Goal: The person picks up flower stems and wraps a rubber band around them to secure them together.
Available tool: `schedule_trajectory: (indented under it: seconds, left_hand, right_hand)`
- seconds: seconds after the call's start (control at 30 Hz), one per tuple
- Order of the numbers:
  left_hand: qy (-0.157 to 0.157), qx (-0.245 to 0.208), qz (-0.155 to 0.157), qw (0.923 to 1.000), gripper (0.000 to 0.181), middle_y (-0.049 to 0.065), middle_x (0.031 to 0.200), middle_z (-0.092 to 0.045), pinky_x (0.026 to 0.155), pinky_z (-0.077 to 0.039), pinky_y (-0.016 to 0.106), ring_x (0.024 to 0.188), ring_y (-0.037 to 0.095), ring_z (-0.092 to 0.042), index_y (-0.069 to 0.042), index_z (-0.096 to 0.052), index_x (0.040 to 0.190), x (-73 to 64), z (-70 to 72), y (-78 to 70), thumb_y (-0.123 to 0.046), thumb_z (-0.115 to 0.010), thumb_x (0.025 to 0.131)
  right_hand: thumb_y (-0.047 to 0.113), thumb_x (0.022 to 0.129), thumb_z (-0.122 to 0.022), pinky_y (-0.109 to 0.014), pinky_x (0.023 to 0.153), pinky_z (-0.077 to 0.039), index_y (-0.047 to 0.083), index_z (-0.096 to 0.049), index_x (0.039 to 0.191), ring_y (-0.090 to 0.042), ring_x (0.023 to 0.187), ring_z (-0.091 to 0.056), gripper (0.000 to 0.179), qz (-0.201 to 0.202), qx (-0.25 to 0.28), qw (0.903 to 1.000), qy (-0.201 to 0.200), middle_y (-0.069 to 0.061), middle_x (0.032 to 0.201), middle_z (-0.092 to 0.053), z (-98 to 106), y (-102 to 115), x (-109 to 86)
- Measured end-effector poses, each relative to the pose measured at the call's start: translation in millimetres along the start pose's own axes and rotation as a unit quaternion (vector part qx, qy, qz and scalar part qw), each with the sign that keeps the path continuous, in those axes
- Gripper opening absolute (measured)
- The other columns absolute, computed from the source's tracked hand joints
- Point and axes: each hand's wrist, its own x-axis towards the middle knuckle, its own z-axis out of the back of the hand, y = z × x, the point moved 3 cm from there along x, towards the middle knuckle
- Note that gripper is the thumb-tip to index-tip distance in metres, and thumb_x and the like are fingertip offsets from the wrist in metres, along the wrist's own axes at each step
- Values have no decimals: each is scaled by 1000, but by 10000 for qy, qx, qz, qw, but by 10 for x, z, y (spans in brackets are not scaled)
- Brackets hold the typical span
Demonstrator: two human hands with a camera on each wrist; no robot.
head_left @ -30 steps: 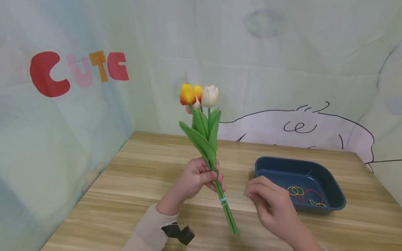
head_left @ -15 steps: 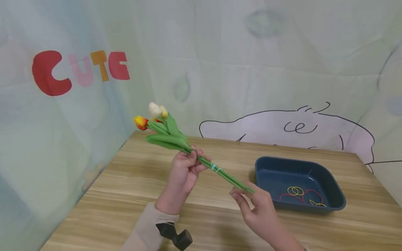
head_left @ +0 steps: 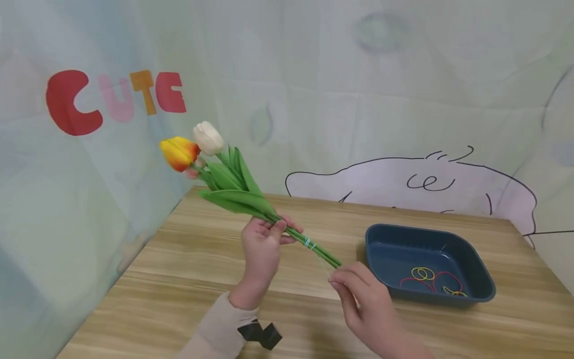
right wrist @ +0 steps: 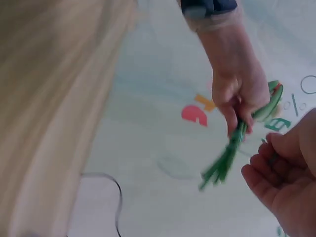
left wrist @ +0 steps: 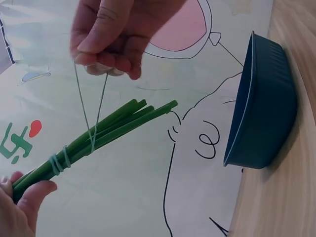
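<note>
My left hand (head_left: 264, 244) grips a bunch of tulips by the stems below the green leaves (head_left: 237, 198). The bunch slants, with a white bloom (head_left: 208, 138) and a yellow-orange bloom (head_left: 179, 153) at upper left and pale pink petals partly hidden behind. Light-blue rubber band loops (left wrist: 59, 160) circle the stems (left wrist: 118, 123) just past that hand. With thumb and fingers, my right hand (head_left: 369, 304) pinches one end of a thin band, stretched in a narrow V (left wrist: 101, 103) from around the stems nearer their cut ends.
A dark blue tray (head_left: 486, 279) stands on the wooden table (head_left: 179, 279) at right, holding several yellow and red rubber bands (head_left: 422, 273). Behind the table hangs a printed cloth backdrop (head_left: 323, 99). A black device (head_left: 260, 334) sits on my left sleeve.
The bunch has tilted from near upright to slanting left. My right hand has come from beside the tray to the stem ends and now draws the thin band out from them.
</note>
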Motion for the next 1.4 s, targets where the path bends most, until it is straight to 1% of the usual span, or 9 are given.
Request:
schedule_trajectory:
  seconds: [0.1,0.2,0.3,0.47,0.57,0.67,0.9,1.17,1.4]
  left_hand:
    - [280,167,-100,9994,6,31,79,-62,58,-62,32,66,8,-68,16,-53,86,-12,-32,-26,13,-53,91]
    - [496,172,-42,9986,4,32,79,-61,57,-62,31,65,8,-68,14,-53,87,-19,-63,-40,14,-52,91]
    - [633,79,216,9977,5,30,77,-61,57,-62,32,63,10,-68,14,-53,87,-22,-81,-26,17,-51,90]
    - [800,-114,888,9928,6,22,73,-63,57,-61,31,61,15,-68,15,-53,86,-9,-83,21,16,-49,90]
    - [842,-325,1281,9876,8,13,70,-63,55,-61,28,61,17,-68,14,-53,85,5,-71,42,14,-48,92]
    - [897,-495,1557,9825,10,8,67,-63,53,-59,25,59,15,-67,13,-52,85,14,-58,43,15,-46,92]
    - [973,-744,2108,9698,16,6,67,-60,52,-59,24,57,14,-66,8,-50,84,37,-47,36,14,-40,94]
    - [1213,-976,2485,9560,19,4,69,-58,54,-59,25,58,14,-65,3,-50,83,44,-26,55,11,-37,95]
    - [1520,-1012,2524,9502,17,3,69,-58,56,-60,25,59,14,-65,3,-49,84,37,-14,51,10,-38,95]
  right_hand:
    - [14,103,-39,-17,69,-50,6,-65,90,-12,81,-54,30,575,-472,9968,288,0,91,-58,128,-28,18]
    - [5,99,-32,-20,72,-50,5,-64,89,-14,83,-53,34,1104,-795,9891,554,0,92,-57,208,-63,-10]
    - [2,96,-30,-21,75,-51,3,-65,90,-16,84,-55,36,1385,-901,9830,798,-2,92,-59,246,-92,-74]
    - [9,98,-32,-22,79,-52,3,-68,93,-17,87,-56,37,1425,-955,9788,1115,-3,95,-61,270,-102,-178]
    - [8,98,-34,-23,80,-52,2,-68,92,-17,87,-56,35,1606,-861,9774,1075,-4,95,-62,276,-87,-192]
    - [4,96,-37,-24,80,-53,0,-67,91,-18,86,-57,31,1939,-733,9741,903,-7,94,-62,275,-71,-172]
    - [3,95,-41,-25,78,-54,-3,-67,88,-21,85,-58,28,2327,-510,9690,653,-9,91,-63,291,-32,-126]
    - [-1,92,-42,-26,76,-55,-4,-66,85,-23,81,-60,26,2667,-466,9620,348,-11,88,-64,330,1,-71]
    - [2,94,-41,-25,78,-56,-3,-67,84,-23,83,-61,27,2459,-374,9678,384,-10,89,-64,341,4,-68]
